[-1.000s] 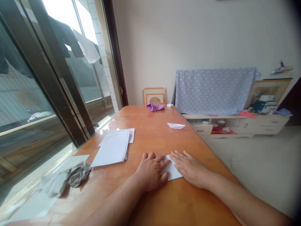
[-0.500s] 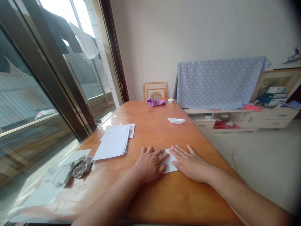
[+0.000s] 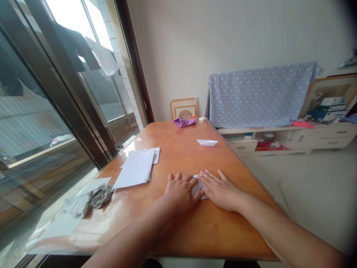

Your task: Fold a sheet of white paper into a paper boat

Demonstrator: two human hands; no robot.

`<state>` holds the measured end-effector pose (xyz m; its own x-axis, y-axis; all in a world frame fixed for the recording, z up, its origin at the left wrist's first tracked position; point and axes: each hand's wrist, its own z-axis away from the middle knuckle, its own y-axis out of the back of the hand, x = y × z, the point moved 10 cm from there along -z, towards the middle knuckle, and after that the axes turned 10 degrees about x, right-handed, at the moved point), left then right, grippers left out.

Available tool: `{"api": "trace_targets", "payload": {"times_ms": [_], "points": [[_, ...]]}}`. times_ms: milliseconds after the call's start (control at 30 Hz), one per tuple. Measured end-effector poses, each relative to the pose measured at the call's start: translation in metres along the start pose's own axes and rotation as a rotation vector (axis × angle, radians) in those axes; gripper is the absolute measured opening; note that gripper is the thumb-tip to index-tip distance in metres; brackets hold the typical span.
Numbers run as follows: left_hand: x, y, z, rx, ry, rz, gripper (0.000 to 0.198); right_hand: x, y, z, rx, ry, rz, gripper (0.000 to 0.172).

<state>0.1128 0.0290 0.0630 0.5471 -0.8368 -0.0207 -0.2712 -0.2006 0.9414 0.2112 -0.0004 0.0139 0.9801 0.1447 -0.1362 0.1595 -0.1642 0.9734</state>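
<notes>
"White paper [image 3: 198, 187]: where do you have it?"

"Just below the centre of the frame, flat on your wooden table [image 3: 173, 149] and mostly covered by your hands."

"And how do your hands lie?"

"Your left hand [image 3: 182, 194] rests palm-down on the paper's left part, its fingers a little bent. Your right hand [image 3: 221, 190] lies flatter on the right part, fingers stretched and spread. Neither grasps anything. They come very close over the paper; whether they touch, I cannot tell."

"What else is before you?"

"You have a boat-shaped folded paper [image 3: 206, 143] right of centre, a stack of white sheets [image 3: 135, 169] left of centre, a crumpled grey cloth [image 3: 100, 197] at lower left, and a purple cloth [image 3: 184, 122] near mid-frame, at the table's far end."
</notes>
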Motion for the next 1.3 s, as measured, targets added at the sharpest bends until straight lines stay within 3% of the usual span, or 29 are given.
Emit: {"api": "trace_targets", "payload": {"times_ms": [400, 800, 1300], "points": [[-0.001, -0.002, 0.001, -0.038, 0.032, 0.016, 0.062, 0.000, 0.003, 0.000, 0.026, 0.009, -0.024, 0.060], [-0.023, -0.008, 0.008, -0.196, -0.102, 0.134, 0.068, 0.002, 0.005, 0.000, -0.027, -0.072, -0.072, 0.062], [-0.039, -0.008, 0.017, -0.150, -0.133, 0.309, 0.078, 0.005, 0.000, -0.001, -0.026, -0.069, -0.072, 0.063]]}}
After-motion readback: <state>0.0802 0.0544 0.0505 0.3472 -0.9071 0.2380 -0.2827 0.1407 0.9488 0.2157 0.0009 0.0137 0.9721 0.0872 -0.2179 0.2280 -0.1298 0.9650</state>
